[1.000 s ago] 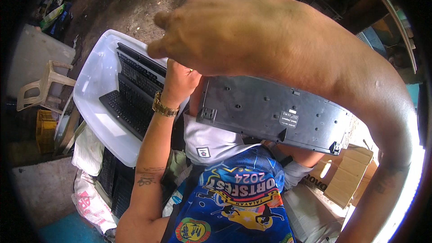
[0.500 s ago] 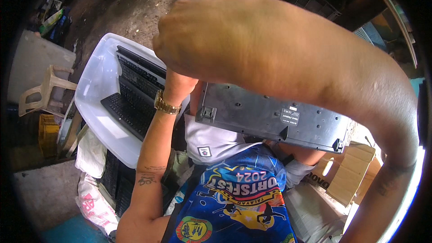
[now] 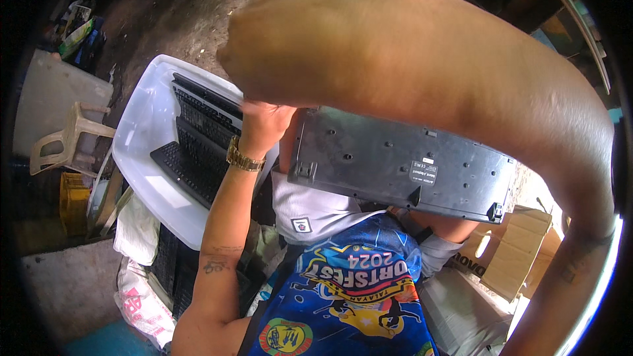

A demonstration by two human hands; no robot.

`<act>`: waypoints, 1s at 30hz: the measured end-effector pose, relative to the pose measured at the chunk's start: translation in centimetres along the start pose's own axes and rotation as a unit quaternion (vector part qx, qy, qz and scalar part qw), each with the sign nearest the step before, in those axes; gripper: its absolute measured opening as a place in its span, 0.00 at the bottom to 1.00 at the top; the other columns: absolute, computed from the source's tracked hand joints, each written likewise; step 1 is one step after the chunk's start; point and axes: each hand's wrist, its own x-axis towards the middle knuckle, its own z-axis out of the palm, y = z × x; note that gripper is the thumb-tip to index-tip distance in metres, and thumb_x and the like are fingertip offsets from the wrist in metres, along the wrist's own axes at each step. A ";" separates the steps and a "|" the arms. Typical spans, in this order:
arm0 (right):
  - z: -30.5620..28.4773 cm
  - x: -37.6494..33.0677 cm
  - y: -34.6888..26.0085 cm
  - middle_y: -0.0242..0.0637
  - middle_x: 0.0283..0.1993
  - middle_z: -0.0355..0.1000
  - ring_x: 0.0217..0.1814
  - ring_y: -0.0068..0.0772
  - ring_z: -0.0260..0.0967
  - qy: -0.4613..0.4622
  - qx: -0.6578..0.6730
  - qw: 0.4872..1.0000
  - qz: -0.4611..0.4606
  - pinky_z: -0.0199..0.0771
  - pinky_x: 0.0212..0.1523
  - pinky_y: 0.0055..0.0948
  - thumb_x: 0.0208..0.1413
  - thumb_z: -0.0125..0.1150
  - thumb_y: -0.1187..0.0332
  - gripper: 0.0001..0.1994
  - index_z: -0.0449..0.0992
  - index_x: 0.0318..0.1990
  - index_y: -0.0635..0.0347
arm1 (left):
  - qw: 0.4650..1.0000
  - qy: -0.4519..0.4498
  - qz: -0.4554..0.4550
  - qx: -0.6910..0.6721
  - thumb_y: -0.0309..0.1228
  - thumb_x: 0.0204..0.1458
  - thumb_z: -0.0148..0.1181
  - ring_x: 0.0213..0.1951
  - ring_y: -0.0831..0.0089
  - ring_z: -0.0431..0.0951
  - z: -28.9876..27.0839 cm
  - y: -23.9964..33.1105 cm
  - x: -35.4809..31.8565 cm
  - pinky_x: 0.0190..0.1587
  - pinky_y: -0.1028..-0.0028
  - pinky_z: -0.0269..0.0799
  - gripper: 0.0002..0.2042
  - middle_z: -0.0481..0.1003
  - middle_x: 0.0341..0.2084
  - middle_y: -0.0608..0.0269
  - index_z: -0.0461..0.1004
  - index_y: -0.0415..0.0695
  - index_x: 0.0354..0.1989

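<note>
Plainly, a black keyboard (image 3: 359, 158) lies underside up across the person's thighs, bearing a small printed label (image 3: 423, 173). The right hand (image 3: 283, 46) hides the left hand's (image 3: 266, 126) fingertips; one cannot tell whether either grips anything.

Mostly matt plastic across the long black rectangular plastic keyboard (image 3: 376, 165), with a brighter sheen toward the right end. To the left, smooth, glossy, translucent plastic in the white round-cornered plastic bin (image 3: 132, 148); inside, dull plastic on the slim black plastic keyboards (image 3: 188, 171). Near, polished, shiny metal in the gold-coloured link-band metal wristwatch (image 3: 244, 156); ribbed, matt cloth in the pale grey cloth shorts (image 3: 310, 206); smooth cloth, slightly lustrous, in the blue printed cloth shirt (image 3: 369, 237). Right, matt, creased cardboard in the brown flapped cardboard box (image 3: 517, 257). Left, matt plastic in the beige open-framed plastic chair (image 3: 71, 135). Far, rough, dull brown floor (image 3: 151, 20).
</note>
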 end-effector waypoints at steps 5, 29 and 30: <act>-0.3 -0.6 -0.1 0.43 0.36 0.82 0.42 0.47 0.83 -0.016 0.014 1.000 0.004 0.83 0.40 0.42 0.56 0.68 0.66 0.11 0.81 0.44 0.62 | 0.979 -0.004 -0.092 -0.182 0.26 0.54 0.70 0.47 0.60 0.83 0.1 -0.5 -0.5 0.52 0.62 0.74 0.11 0.83 0.44 0.55 0.81 0.38 0.46; -0.4 -6.3 1.5 0.48 0.31 0.79 0.36 0.55 0.80 0.119 0.116 0.976 0.143 0.78 0.35 0.46 0.53 0.63 0.78 0.09 0.76 0.42 0.63 | 0.991 -0.066 -0.080 -0.087 0.27 0.55 0.70 0.44 0.59 0.83 1.2 -0.3 -1.9 0.46 0.66 0.78 0.07 0.83 0.41 0.55 0.83 0.37 0.40; -0.4 -7.2 1.5 0.48 0.31 0.79 0.36 0.55 0.80 0.123 0.116 0.975 0.147 0.78 0.35 0.46 0.52 0.63 0.79 0.09 0.76 0.42 0.63 | 0.990 -0.067 -0.086 -0.084 0.27 0.55 0.69 0.44 0.59 0.83 1.1 -0.6 -2.0 0.46 0.67 0.78 0.07 0.83 0.42 0.54 0.83 0.37 0.39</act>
